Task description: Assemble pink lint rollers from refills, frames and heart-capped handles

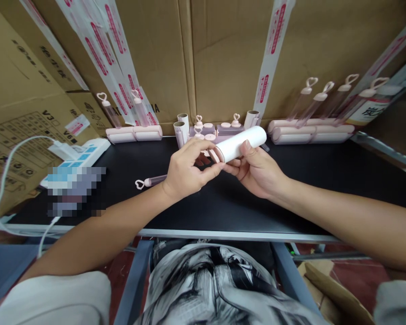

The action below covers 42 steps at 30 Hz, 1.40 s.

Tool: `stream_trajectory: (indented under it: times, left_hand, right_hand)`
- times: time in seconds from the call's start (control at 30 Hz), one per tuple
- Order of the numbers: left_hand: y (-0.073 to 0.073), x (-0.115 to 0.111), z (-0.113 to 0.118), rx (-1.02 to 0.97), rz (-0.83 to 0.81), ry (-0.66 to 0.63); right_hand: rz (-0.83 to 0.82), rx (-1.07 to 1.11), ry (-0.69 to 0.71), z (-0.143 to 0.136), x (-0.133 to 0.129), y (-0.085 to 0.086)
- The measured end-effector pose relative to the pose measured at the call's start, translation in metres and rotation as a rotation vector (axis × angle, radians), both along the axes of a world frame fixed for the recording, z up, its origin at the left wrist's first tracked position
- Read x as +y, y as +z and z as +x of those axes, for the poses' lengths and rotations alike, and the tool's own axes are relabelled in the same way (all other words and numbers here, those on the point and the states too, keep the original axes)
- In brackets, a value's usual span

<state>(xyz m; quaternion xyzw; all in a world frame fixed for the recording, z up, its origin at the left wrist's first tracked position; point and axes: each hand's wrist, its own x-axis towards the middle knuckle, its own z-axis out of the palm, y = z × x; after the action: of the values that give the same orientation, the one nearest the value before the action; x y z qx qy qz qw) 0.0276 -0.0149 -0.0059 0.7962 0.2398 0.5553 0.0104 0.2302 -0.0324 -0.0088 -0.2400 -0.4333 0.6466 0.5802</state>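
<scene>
Above the black tabletop, a white roll (242, 144) with a pink end piece (214, 155) is held tilted, its right end higher. My right hand (262, 171) grips the roll from below, thumb along its near side. At the lower left end, the fingers of my left hand (188, 169) pinch the pink end piece; whether it is fully seated in the roll cannot be made out. Just left of that hand lies a clear tube with a pink heart-shaped loop (140, 183), partly hidden by my wrist.
Pink-and-white lint rollers with heart handles stand at the back left (134, 134) and back right (313, 134). Between them are hollow white rolls (181, 128) and pink parts (226, 128). A power strip (91, 151) lies left. Cardboard (223, 58) walls the back.
</scene>
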Motion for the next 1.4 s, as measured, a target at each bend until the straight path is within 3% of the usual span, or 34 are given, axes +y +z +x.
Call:
stream_trajectory:
  times: [0.43, 0.6, 0.8, 1.03, 1.13, 1.23, 1.33, 1.4]
  left_hand:
    - [0.006, 0.001, -0.001, 0.04, 0.095, -0.007]
    - [0.004, 0.0, 0.0, 0.008, 0.018, -0.035]
    - [0.0, 0.0, 0.0, 0.024, -0.005, 0.021]
    - [0.002, 0.0, 0.0, -0.058, -0.215, -0.058]
    - [0.006, 0.004, -0.005, -0.105, -0.22, -0.062]
    - [0.009, 0.012, -0.012, -0.155, -0.23, -0.043]
    - [0.01, 0.02, -0.02, -0.158, -0.255, -0.03]
    - [0.009, 0.022, -0.022, -0.14, -0.255, -0.025]
  right_hand:
    - [0.03, -0.013, -0.047, 0.0, -0.002, 0.002]
    - [0.021, -0.03, -0.061, -0.001, -0.001, 0.001]
    - [0.047, -0.017, -0.116, -0.002, -0.001, 0.001]
    - [0.122, -0.115, -0.148, 0.002, 0.005, 0.006]
    - [0.237, -0.312, -0.294, 0.021, 0.023, 0.012]
    - [0.377, -0.722, -0.438, 0.046, 0.042, 0.016]
    - [0.442, -1.234, -0.421, 0.063, 0.055, 0.015]
    - [0.433, -1.432, -0.431, 0.071, 0.061, 0.015]
